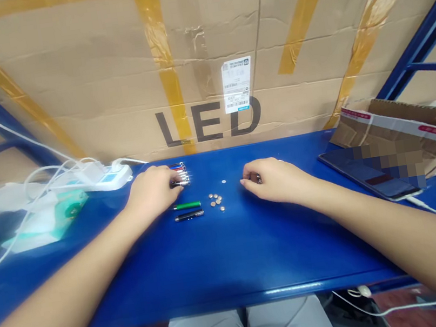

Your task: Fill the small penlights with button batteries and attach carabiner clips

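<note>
The row of slim tubes (182, 172) lies to the left of the cluster of small round discs (218, 201) and a little beyond it. Your left hand (156, 188) is at that row, fingers bunched narrow at its near end; you may have one tube pinched, but I cannot tell. Left of the discs you have a green tube (187, 206) and, just nearer you, a black tube (188, 216). One pale disc (223, 182) sits apart, just beyond the discs.

Right of the discs is your right hand (271, 178), fingers curled narrow around a small shiny piece (258, 178); whether they grip it, I cannot tell.

Farther out, left of the discs and beyond, you have a white power strip (121, 175). Well to their right are a phone (350, 168) and an open carton (384, 125). Behind the discs stands a large cardboard sheet (109, 92) marked "LED".
</note>
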{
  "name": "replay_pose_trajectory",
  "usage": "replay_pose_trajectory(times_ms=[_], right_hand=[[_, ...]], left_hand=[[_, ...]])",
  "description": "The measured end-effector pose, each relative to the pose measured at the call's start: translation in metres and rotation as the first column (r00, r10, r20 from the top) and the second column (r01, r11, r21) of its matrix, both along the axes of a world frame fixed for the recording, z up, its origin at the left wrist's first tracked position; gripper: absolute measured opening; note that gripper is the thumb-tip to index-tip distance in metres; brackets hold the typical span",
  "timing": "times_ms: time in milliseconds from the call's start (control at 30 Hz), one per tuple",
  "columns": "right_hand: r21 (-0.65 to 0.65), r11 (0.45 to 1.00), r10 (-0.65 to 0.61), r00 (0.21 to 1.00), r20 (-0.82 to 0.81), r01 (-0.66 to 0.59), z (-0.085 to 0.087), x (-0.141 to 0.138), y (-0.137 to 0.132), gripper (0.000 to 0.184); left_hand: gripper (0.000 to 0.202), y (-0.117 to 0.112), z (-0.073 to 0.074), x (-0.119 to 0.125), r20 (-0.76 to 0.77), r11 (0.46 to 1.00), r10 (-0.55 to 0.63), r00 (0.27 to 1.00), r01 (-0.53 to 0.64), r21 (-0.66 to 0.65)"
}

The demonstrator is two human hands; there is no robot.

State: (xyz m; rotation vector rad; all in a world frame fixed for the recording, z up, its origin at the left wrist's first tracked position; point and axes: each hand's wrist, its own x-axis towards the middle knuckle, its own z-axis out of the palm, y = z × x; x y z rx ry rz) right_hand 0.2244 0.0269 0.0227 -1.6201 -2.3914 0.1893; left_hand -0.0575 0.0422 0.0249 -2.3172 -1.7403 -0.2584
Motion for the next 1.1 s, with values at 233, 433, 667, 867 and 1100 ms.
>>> replay_pose_trajectory(times_ms=[233, 433, 667, 867, 1100], right_hand=[[-0.063, 0.995, -0.057, 0.978, 0.202, 0.071, 0.000, 0.006, 0.001, 0.014], [-0.085, 0.996, 0.003, 0.982, 0.190, 0.014, -0.005, 0.010, 0.005, 0.018], [-0.052, 0.999, 0.023, 0.988, 0.155, -0.016, -0.009, 0.012, 0.007, 0.018], [0.066, 0.967, 0.248, 0.969, -0.011, -0.246, -0.008, 0.006, 0.001, 0.022], [0.031, 0.735, 0.678, 0.735, -0.028, -0.677, -0.012, -0.005, -0.016, 0.053]], left_hand=[[0.027, 0.002, -0.006, 0.000, -0.061, 0.993, 0.063, 0.996, -0.069, -0.092], [0.032, 0.003, -0.012, 0.001, 0.046, 0.990, -0.020, 0.999, 0.026, -0.140], [0.026, 0.000, -0.013, 0.001, 0.202, 0.993, -0.108, 0.973, 0.117, -0.034], [0.018, -0.007, -0.007, 0.015, 0.473, 0.910, -0.288, 0.833, 0.391, -0.135], [0.031, -0.016, 0.009, 0.008, 0.245, 0.877, -0.270, 0.931, 0.342, -0.337]])
